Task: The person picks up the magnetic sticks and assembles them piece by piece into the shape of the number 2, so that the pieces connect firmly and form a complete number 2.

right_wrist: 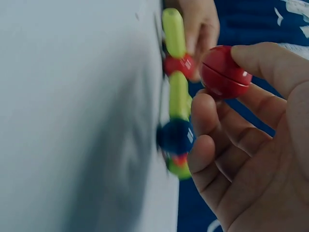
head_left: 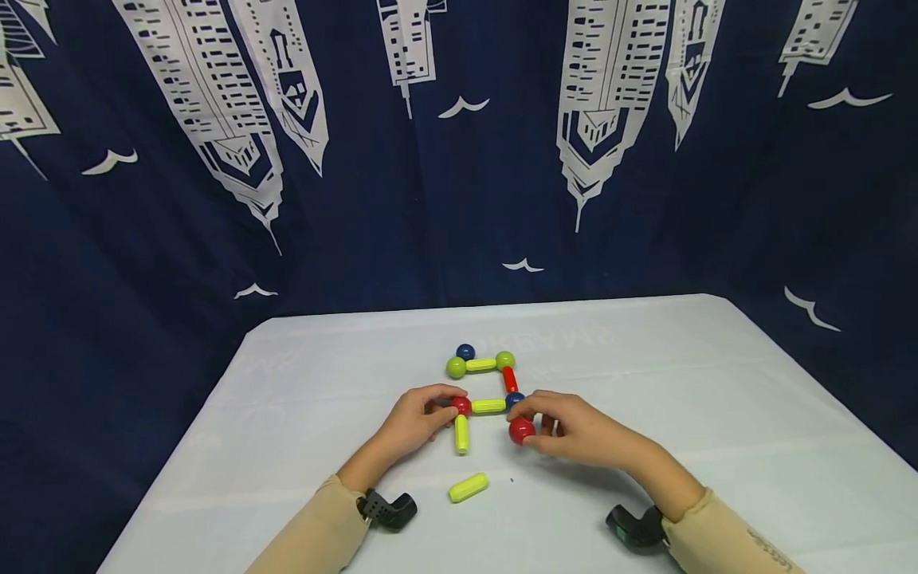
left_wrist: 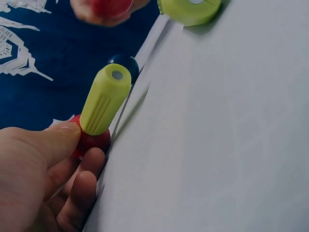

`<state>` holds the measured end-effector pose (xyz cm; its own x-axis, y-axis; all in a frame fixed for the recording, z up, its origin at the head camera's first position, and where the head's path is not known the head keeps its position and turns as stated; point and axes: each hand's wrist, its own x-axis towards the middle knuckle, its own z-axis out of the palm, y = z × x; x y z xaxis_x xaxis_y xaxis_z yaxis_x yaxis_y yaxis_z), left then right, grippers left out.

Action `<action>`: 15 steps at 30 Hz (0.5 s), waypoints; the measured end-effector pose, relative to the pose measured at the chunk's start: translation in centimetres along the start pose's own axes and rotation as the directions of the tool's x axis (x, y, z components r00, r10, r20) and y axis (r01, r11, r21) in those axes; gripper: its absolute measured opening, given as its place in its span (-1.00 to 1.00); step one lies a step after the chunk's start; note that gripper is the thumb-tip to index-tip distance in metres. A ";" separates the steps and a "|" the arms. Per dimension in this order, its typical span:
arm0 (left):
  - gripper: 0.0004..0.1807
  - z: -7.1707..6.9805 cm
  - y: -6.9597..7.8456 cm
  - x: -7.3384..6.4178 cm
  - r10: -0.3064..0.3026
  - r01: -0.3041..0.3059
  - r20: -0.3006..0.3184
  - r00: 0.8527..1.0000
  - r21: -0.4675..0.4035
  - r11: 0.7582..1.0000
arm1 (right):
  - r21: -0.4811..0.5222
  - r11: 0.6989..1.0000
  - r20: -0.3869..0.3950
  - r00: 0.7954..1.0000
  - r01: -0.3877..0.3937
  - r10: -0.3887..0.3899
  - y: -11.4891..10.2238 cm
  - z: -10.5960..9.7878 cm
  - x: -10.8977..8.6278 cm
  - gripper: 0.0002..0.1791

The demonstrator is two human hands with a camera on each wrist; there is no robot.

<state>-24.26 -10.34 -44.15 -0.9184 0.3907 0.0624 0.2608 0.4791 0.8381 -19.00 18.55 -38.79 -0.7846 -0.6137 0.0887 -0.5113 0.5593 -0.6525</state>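
My left hand (head_left: 412, 418) holds a red ball (head_left: 460, 406) between thumb and fingers. From that ball one yellow rod (head_left: 462, 436) points toward me, and another yellow rod (head_left: 489, 406) runs right to a blue ball (head_left: 514, 399). A red rod (head_left: 510, 379) links the blue ball to a green ball (head_left: 505, 360) behind it. Farther left, a third yellow rod (head_left: 480, 364) reaches a second green ball (head_left: 456, 367). My right hand (head_left: 574, 426) pinches a separate red ball (right_wrist: 225, 72), which has a seam round it, just in front of the blue ball.
A loose yellow rod (head_left: 468, 487) lies nearer me on the white-covered table (head_left: 301, 383). Another blue ball (head_left: 465, 351) sits behind the far green ball; whether they touch, I cannot tell. A dark blue printed curtain (head_left: 430, 199) hangs beyond the table's back edge.
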 end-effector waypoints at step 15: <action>-0.71 -0.1 -0.2 0.0 0.032 -0.032 -0.013 0.999 0.015 0.999 | 0.165 0.979 0.018 0.992 0.119 -0.124 0.0 4.5 3.4 -0.68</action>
<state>-24.39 -10.51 -44.31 -0.9135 0.3953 0.0966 0.2944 0.4781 0.8275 -20.05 13.97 -41.87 -0.7090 -0.6879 0.1552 -0.5360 0.3826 -0.7526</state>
